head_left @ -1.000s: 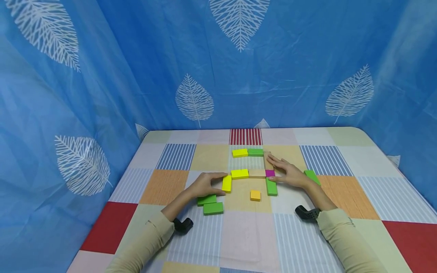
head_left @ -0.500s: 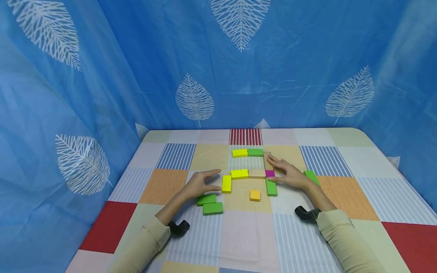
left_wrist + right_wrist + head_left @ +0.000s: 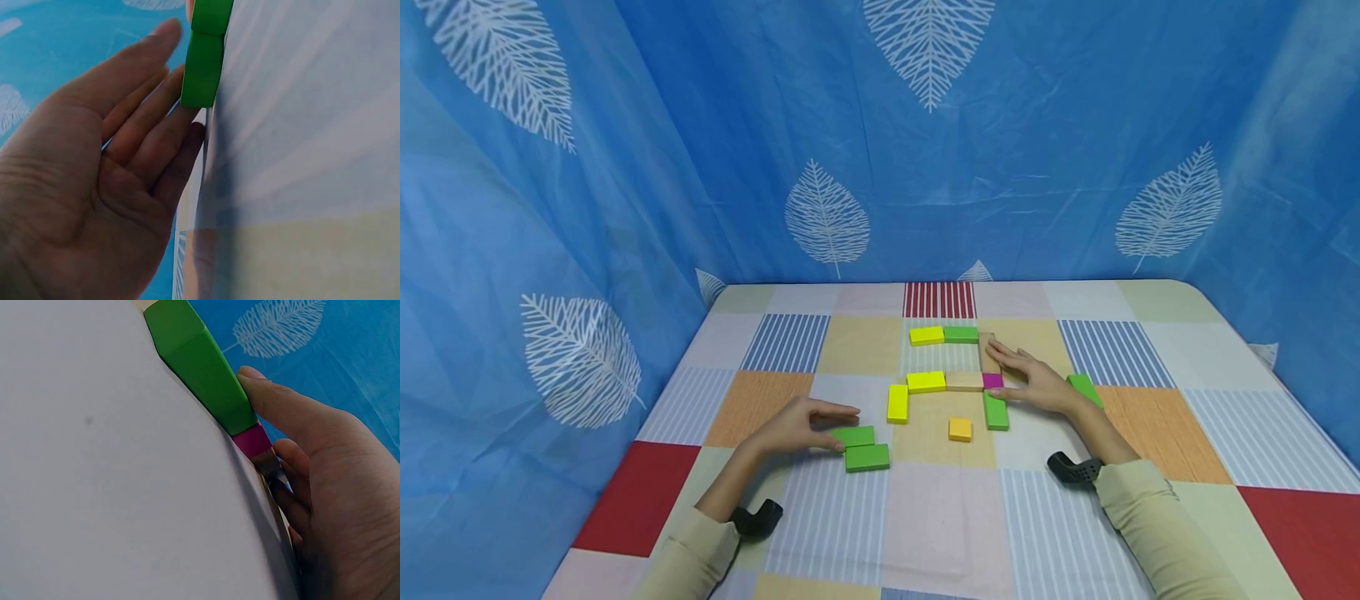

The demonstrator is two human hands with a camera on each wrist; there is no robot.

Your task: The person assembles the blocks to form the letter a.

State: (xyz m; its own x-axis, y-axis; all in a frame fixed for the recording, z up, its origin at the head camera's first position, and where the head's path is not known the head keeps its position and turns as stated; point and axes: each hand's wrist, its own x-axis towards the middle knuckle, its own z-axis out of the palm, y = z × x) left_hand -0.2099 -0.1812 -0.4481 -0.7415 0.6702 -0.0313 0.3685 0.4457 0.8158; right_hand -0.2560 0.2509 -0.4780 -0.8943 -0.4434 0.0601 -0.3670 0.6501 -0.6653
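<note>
Left hand (image 3: 797,427) shifted from nearest yellow block (image 3: 898,404) (now free, likely placed) to green block (image 3: 857,436), digits apart; right hand (image 3: 1033,379), spread, rests on wooden block (image 3: 985,360).

From my head view, the right hand (image 3: 1033,383) hides part of a pale wooden rectangular block (image 3: 985,362). The left hand (image 3: 792,429) masks one corner of the farther green rectangular block (image 3: 856,436); I can't tell if they touch. My left wrist view crops the two green blocks (image 3: 204,69) at the top, and the thumb (image 3: 164,39) blurs. Both beige fabric sleeves (image 3: 688,550) run off below.
</note>
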